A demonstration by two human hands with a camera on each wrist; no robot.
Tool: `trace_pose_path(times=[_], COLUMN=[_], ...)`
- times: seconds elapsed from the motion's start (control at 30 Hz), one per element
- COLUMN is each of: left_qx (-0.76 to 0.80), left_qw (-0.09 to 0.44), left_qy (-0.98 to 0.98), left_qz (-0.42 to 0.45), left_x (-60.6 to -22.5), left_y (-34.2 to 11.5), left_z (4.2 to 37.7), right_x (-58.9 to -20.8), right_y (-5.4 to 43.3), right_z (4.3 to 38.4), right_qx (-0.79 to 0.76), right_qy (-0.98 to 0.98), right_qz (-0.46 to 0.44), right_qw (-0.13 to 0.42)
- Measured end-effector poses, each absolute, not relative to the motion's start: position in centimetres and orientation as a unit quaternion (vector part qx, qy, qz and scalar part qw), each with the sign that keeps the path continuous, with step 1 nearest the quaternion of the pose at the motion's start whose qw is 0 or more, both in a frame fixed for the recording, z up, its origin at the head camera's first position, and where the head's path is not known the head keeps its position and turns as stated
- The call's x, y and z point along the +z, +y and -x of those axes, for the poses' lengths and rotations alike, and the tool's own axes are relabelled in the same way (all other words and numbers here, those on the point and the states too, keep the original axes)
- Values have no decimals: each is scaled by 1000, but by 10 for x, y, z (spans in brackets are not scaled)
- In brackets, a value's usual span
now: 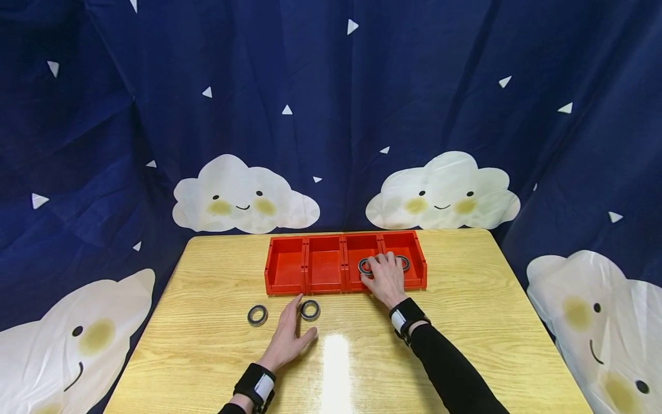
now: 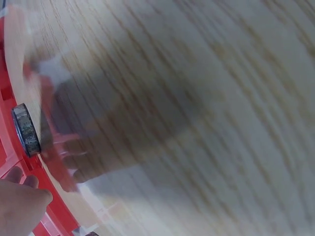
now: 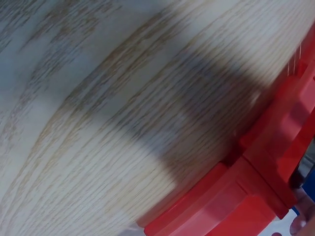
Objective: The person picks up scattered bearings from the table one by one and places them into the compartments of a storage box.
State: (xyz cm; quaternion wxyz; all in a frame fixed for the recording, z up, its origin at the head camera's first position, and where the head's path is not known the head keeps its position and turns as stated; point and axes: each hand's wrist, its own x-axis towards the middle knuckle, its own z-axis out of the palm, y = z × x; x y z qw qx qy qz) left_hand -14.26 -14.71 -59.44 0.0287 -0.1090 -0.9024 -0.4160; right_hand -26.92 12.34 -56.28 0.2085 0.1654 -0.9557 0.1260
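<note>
Two black-and-silver ring bearings lie on the table: one bearing (image 1: pixel 257 315) to the left of my left hand (image 1: pixel 287 339), the other bearing (image 1: pixel 310 310) beside its index finger. That hand has its fingers extended and thumb spread apart, holding nothing. In the left wrist view the nearer bearing (image 2: pixel 25 130) shows its rim close to the fingers (image 2: pixel 22 204). Over the third compartment of the red bin (image 1: pixel 324 236), my right hand (image 1: pixel 387 279) pinches a bearing (image 1: pixel 363 266) with curled fingers. Another bearing (image 1: pixel 403 263) sits in the rightmost compartment, partly hidden by the hand.
The red bin's two left compartments (image 1: pixel 287 264) hold nothing visible. Its front wall (image 3: pixel 206 206) crosses the lower right of the right wrist view. A dark blue curtain (image 1: pixel 331 115) with cloud prints hangs behind the wooden table (image 1: pixel 217 270).
</note>
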Motion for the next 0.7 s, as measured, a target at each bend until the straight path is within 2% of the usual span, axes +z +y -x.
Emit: trace_pose_path(times=[0.43, 0.7], left_qx=[-418, -419], left_qw=[28, 20], left_qy=[-901, -900], left_qz=[110, 116], left_x=[-594, -594], left_y=[-149, -148], left_z=[140, 139], right_x=[-567, -563], right_y=[108, 103], right_z=[276, 285], right_qx=[50, 33], right_qy=[-975, -987], right_qz=[-150, -121], right_qw=[158, 101])
